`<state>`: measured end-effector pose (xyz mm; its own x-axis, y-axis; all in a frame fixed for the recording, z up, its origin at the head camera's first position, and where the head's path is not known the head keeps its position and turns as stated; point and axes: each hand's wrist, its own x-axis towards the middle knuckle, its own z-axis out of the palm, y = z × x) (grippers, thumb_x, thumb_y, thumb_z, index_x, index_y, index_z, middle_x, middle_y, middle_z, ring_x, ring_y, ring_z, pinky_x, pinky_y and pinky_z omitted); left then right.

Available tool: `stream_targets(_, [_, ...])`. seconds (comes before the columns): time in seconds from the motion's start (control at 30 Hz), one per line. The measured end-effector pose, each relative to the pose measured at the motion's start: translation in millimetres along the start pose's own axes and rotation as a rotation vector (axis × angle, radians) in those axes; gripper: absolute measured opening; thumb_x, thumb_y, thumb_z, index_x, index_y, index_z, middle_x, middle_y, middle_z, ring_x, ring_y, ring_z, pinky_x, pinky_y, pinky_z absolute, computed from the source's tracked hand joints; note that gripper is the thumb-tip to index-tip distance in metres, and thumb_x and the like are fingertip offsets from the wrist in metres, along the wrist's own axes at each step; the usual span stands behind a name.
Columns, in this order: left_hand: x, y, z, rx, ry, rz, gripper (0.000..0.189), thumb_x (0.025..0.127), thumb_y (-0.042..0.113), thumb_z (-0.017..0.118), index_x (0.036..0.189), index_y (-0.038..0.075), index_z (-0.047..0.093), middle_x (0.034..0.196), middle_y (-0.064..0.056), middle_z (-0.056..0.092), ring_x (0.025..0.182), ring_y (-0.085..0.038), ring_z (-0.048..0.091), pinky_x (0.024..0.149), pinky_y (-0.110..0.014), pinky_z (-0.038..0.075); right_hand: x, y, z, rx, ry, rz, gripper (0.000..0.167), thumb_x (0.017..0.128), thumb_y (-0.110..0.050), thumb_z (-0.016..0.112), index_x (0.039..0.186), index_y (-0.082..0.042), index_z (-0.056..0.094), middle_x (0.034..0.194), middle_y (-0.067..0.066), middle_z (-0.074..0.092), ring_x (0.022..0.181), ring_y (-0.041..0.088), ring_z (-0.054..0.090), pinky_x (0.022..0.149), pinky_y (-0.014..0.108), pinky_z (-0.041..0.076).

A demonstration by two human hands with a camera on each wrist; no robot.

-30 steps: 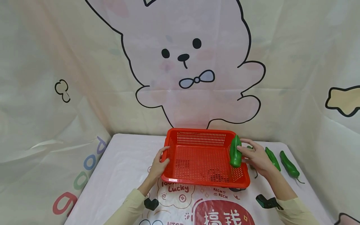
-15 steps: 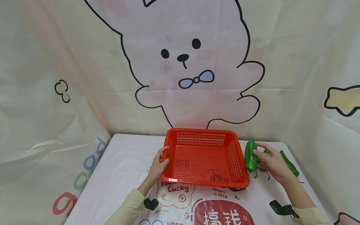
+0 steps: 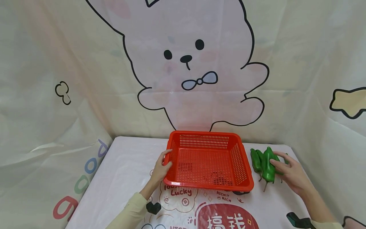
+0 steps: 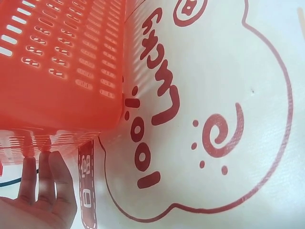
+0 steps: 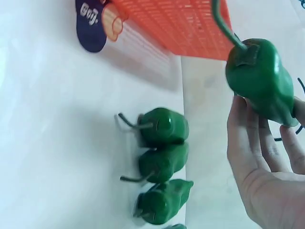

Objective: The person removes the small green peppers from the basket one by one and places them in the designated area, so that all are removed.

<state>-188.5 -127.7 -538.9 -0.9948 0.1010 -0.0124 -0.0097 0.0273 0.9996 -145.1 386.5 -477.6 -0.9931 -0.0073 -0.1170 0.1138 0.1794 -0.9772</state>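
Observation:
A red plastic basket with slotted walls stands on the table, and nothing lies inside it. My left hand holds its left rim, thumb and index over the edge, other fingers under it in the left wrist view. Right of the basket, my right hand holds a green pepper between thumb and fingers, stem toward me. In the right wrist view, that pepper is raised over the table. Below it several more green peppers lie in a row, partly hidden by the hand in the head view.
White sheeting with red print covers the table. A fabric backdrop with a cartoon animal rises right behind the basket, and hanging cloth closes off the right side.
My right hand has moved right with the held pepper, from over the basket's right rim to above the peppers on the table. The left hand and basket have stayed put.

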Motion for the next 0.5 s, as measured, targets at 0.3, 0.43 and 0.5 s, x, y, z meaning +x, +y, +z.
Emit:
stream_targets(0.3, [-11.4, 25.9, 1.4, -0.005, -0.021, 0.002, 0.054, 0.097, -0.002, 0.053, 0.149, 0.005, 0.042, 0.125, -0.040, 0.045, 0.110, -0.060, 0.053, 0.085, -0.068, 0.051, -12.5, 10.3, -26.7, 0.137, -0.013, -0.025, 0.040, 0.104, -0.007, 0.057, 0.138, -0.028, 0.052, 0.108, -0.009, 0.065, 0.087, 0.016, 0.070, 0.067, 0.036, 0.061])
stream_targets(0.43, [-14.2, 32.3, 2.5, -0.005, -0.021, -0.009, 0.054, 0.097, -0.002, 0.053, 0.149, 0.004, 0.043, 0.126, -0.040, 0.045, 0.111, -0.060, 0.052, 0.087, -0.069, 0.049, -22.3, 19.6, -46.1, 0.174, 0.026, 0.008, 0.038, 0.104, -0.008, 0.057, 0.132, -0.035, 0.057, 0.103, -0.011, 0.070, 0.083, 0.016, 0.072, 0.065, 0.033, 0.061])
stream_targets(0.5, [-14.2, 32.0, 2.4, -0.011, -0.025, -0.011, 0.054, 0.097, -0.002, 0.053, 0.150, 0.005, 0.042, 0.127, -0.041, 0.045, 0.112, -0.060, 0.052, 0.087, -0.069, 0.049, -27.1, 24.4, -57.4, 0.197, 0.049, 0.037, 0.038, 0.104, -0.009, 0.057, 0.130, -0.038, 0.059, 0.101, -0.012, 0.069, 0.082, 0.016, 0.072, 0.064, 0.033, 0.061])
